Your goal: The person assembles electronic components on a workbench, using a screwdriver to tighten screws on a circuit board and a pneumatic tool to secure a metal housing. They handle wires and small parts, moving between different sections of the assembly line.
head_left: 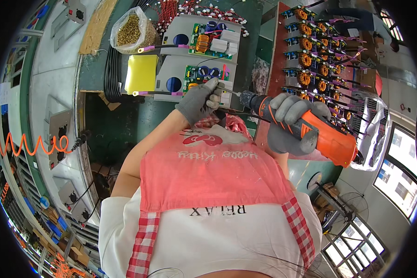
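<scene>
My right hand [289, 123], in a grey glove, is wrapped round an orange and black power screwdriver [326, 139]. The tool lies nearly level, its thin bit pointing left at the near circuit board [188, 74]. My left hand [200, 102], gloved too, has its fingers pinched together at the board's near edge, close to the bit's tip; anything between them is too small to make out. The board, with blue capacitors [208, 72] and a copper coil, sits on a grey metal plate [166, 69] with a round hole. A similar plate [190, 21] with a second board [213, 39] lies behind.
A clear bag of brass-coloured fasteners [133, 32] stands at the back left, beside a yellow pad [142, 73] and black cables [112, 74]. Red wires with white connectors [171, 11] are heaped behind. Several coil-bearing boards [306, 58] line the red-brown surface at right.
</scene>
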Tool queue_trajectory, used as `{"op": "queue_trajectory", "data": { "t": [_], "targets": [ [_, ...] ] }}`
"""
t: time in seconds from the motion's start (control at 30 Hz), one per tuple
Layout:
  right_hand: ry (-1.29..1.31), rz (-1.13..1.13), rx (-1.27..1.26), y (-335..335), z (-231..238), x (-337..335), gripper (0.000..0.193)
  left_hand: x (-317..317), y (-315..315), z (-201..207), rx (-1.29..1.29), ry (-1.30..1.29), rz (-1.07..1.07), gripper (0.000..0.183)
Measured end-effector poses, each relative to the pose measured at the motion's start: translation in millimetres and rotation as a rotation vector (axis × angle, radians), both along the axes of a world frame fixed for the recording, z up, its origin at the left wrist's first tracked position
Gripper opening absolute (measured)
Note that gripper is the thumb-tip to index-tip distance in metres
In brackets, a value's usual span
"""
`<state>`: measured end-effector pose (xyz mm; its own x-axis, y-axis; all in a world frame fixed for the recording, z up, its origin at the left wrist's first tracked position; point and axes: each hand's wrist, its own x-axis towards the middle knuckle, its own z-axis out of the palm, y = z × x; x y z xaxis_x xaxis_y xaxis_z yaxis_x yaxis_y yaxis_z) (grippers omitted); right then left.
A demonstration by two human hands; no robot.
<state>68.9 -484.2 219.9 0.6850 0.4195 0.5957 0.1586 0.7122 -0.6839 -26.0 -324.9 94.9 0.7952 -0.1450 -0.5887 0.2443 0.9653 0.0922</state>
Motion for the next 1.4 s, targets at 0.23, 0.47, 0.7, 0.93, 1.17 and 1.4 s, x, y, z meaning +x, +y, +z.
{"op": "queue_trajectory", "data": {
  "t": [0.23,0.47,0.7,0.93,1.17,1.4],
  "targets": [
    [0.082,-0.091,-0.077,-0.7,-3.5,0.7,0.046,0.9,-6.3,-3.4,0.018,-0.050,0.097,0.023],
    [0.118,-0.179,-0.079,3.8,-15.6,12.6,0.044,5.8,-4.4,7.1,0.405,0.011,-0.297,0.040],
    [0.135,-0.351,-0.148,20.5,-77.0,43.5,0.036,-13.3,12.6,-3.7,0.677,-0.032,-0.240,0.030],
    [0.165,-0.343,-0.207,32.2,-98.8,52.1,0.033,-17.0,33.0,-10.5,0.498,0.037,0.025,0.026],
    [0.153,-0.384,-0.318,36.9,-98.8,50.4,0.033,-12.9,28.4,-14.5,0.489,0.074,0.100,0.027],
    [0.236,0.001,-0.267,40.4,-102.6,49.8,0.035,-8.3,24.2,-28.9,0.717,0.057,-0.116,0.025]
  ]
}}
